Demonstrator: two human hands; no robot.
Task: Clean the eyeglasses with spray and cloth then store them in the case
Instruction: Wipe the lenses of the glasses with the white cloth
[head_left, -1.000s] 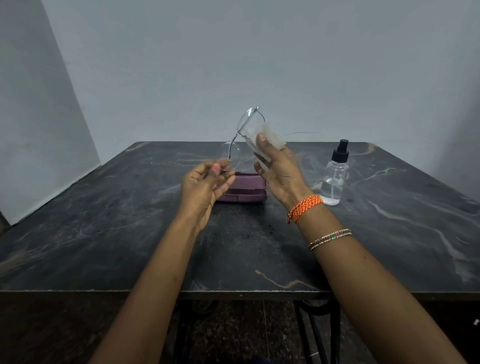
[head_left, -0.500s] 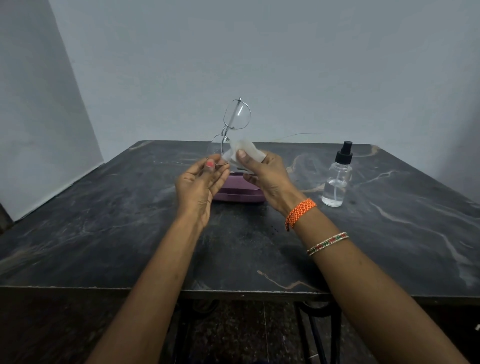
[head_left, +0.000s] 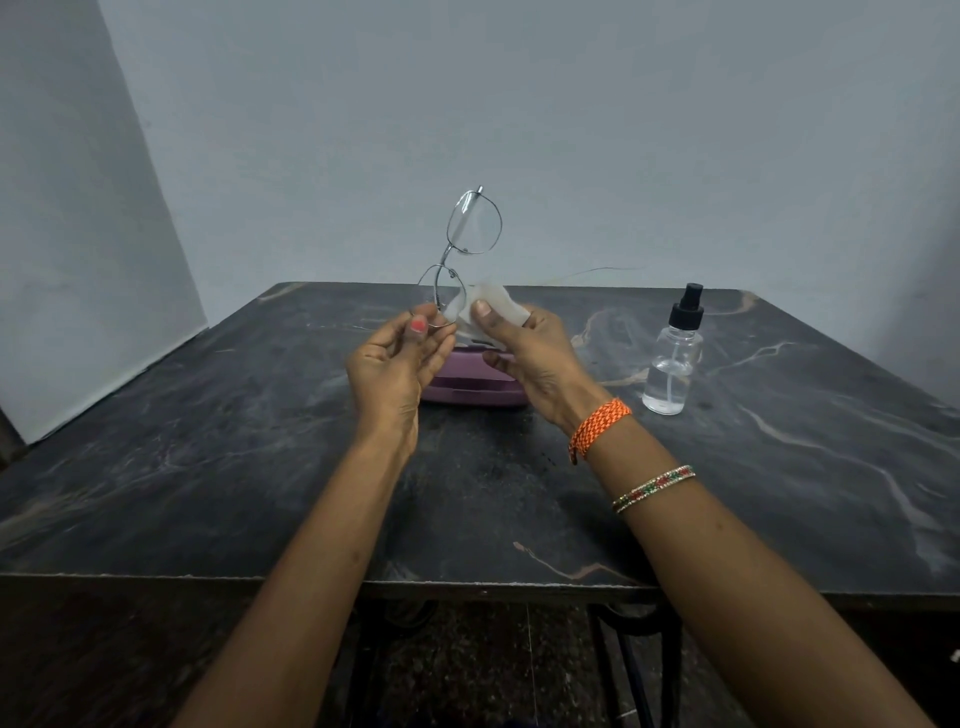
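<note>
Wiping step: left hand (head_left: 397, 358) pinches the glasses (head_left: 470, 234); right hand (head_left: 530, 348) pinches the cloth (head_left: 498, 306) on the lower lens. Next, probably the upper lens.

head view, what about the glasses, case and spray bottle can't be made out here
- Eyeglasses: lower lens, head view, partly covered by the white cloth and the left hand; whether it is clean is too fine to tell.
- Case: most of it is behind both hands; only its front shows.
- Right hand: its fingers behind the cloth are hidden.
- Spray bottle: any label is too small to see.
</note>
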